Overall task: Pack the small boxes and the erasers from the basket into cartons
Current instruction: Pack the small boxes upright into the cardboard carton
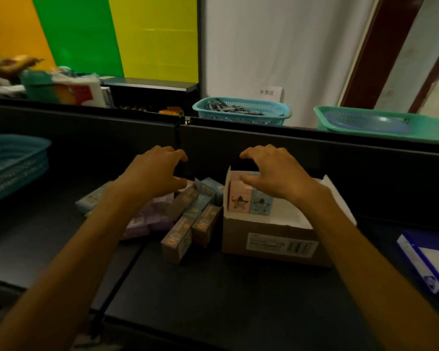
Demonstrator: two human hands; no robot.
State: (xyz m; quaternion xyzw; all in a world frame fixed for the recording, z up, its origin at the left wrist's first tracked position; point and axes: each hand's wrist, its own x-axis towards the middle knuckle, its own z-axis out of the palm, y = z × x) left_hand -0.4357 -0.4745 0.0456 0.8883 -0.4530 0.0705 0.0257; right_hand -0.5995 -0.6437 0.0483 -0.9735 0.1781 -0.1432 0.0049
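Observation:
An open brown carton [274,243] stands on the dark table. A pink small box [238,198] and a blue small box [261,203] stand upright at its left end. My right hand [271,171] hovers over these two with fingers curved, gripping nothing. My left hand [156,171] hangs above a loose pile of small boxes [185,224] left of the carton, its fingers curved and empty. Purple packs [147,220] lie under my left forearm.
A stack of teal baskets [13,163] sits at the far left. Behind the dark partition stand a teal basket of pens [241,111] and a green basket [383,122]. A blue-and-white box [426,262] lies at the right edge.

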